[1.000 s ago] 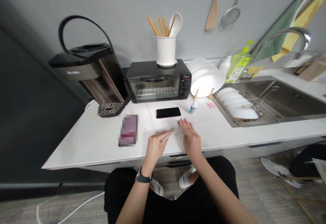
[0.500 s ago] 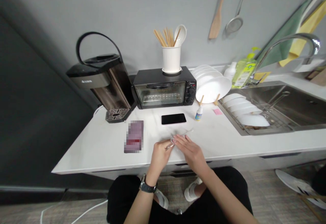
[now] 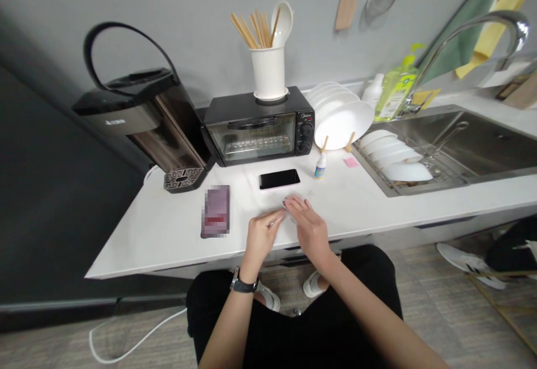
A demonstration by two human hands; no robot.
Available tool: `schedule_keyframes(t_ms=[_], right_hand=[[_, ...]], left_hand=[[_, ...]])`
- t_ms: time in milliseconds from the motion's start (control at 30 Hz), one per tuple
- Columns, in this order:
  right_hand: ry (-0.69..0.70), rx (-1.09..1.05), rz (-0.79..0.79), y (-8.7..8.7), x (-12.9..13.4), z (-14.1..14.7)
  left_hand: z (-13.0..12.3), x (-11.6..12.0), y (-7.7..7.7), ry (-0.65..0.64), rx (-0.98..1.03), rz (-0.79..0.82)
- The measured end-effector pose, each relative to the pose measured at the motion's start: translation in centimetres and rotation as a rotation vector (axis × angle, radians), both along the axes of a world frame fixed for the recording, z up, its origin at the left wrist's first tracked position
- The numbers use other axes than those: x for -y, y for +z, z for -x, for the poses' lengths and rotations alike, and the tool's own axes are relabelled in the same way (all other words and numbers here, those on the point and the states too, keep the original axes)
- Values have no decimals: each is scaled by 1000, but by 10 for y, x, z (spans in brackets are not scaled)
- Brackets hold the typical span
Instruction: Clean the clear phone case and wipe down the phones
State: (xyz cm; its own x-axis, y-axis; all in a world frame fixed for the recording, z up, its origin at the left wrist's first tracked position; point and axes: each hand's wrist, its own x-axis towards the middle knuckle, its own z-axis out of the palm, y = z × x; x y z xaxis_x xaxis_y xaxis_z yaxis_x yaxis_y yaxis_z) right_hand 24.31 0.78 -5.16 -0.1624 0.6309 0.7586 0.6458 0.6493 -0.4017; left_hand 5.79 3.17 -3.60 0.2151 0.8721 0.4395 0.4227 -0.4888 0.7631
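Note:
My left hand [image 3: 260, 233] is closed on a thin, clear plastic piece [image 3: 274, 223] over the front of the counter. My right hand [image 3: 311, 225] has its fingers together and pressed on the same piece, its fingertips close to those of the left. Most of the piece is hidden by my fingers, so its exact kind cannot be told. Just beyond the hands lies a phone [image 3: 279, 179] with a dark screen. A small white bottle [image 3: 320, 166] with a blue and yellow label stands right of the phone. To the left is a purplish flat item [image 3: 215, 212], blurred out.
A toaster oven [image 3: 255, 134] bears a white holder [image 3: 268, 72] of chopsticks. Left of it stands a drinks dispenser [image 3: 138, 117]. White plates [image 3: 344, 123], a pink slip [image 3: 351, 162] and a sink [image 3: 474, 151] are to the right. A person's shoe [image 3: 465, 263] shows at lower right.
The view has tilted and shifted slightly. The clear piece's far end, which stuck out past my right fingers, is now mostly covered by them. Both hands stay together.

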Motion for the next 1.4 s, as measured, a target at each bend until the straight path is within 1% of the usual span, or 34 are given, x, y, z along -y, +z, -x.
schedule_keyframes(t_ms=[67,133,167,233,333,400,533,633,667,733,833,900,967,1000,1067,1133,1200,1300,1400], right_hand=[[89,9,-24,3,10,21],[164,11,-56,5,16,34],[190,12,-71,5,17,36],[231,31,-86,6,15,31],[274,93,-64,7,5,6],[258,107,-36,8,-4,-18],[113,74,39,9,-21,-65],[14,67,94,6,-27,-81],[-5,61,103,5,-26,-81],[-31,34,110,1,-22,-71],[-44,-9,101,-3,-11,-38],[-10,-21,73,-4,-1,-11],[74,-19,33,-2,9,16],[117,-5,36,-1,14,26],[138,15,64,1,22,40],[154,42,83,3,25,41],[190,75,72,4,22,32],[200,107,28,4,9,5],[136,97,5,5,-7,-28]], left_hand=[[3,-1,-3,39,-73,-13],[7,-3,-5,54,-115,-17],[8,-3,-6,52,-122,-18],[10,-4,-7,41,-127,-23],[7,-3,-3,29,-124,-35],[4,-1,1,7,-82,-36],[0,1,5,-61,58,32],[-1,2,4,-67,96,71],[-1,2,4,-62,100,74],[-2,3,4,-56,99,70],[-3,3,3,-51,71,36],[-1,2,0,-23,10,-4],[2,0,-5,15,-63,-32],[4,-1,-8,29,-94,-39],[8,-3,-12,35,-130,-42],[10,-4,-14,24,-140,-48],[10,-4,-12,15,-137,-51],[7,-2,-3,9,-110,-45],[2,1,6,-16,-33,0]])
